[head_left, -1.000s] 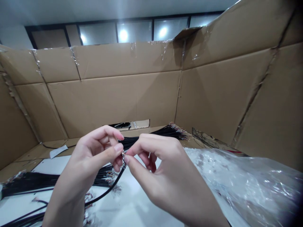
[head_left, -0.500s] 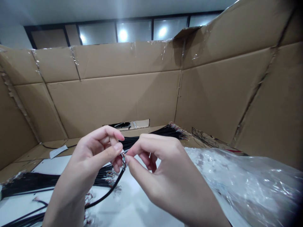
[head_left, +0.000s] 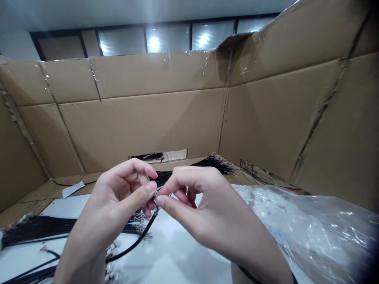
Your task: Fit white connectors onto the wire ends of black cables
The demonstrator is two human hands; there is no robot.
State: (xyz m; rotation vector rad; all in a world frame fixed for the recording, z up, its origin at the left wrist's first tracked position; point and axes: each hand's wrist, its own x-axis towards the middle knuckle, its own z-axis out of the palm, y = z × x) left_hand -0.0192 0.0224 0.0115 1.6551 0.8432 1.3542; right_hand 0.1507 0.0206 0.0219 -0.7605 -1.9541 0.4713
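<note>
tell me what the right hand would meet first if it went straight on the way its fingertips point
The right hand would likely meet the thin wires of the black cable first, then the left hand; depth there is hard to judge.

left grip [head_left: 117,199]: thumb forward, index curled above | right grip [head_left: 197,203]: thumb-index pinch | tips close together

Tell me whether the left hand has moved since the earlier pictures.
Yes, slightly: the left hand has edged right at the fingertips, judged against the slot in the cardboard wall.
</note>
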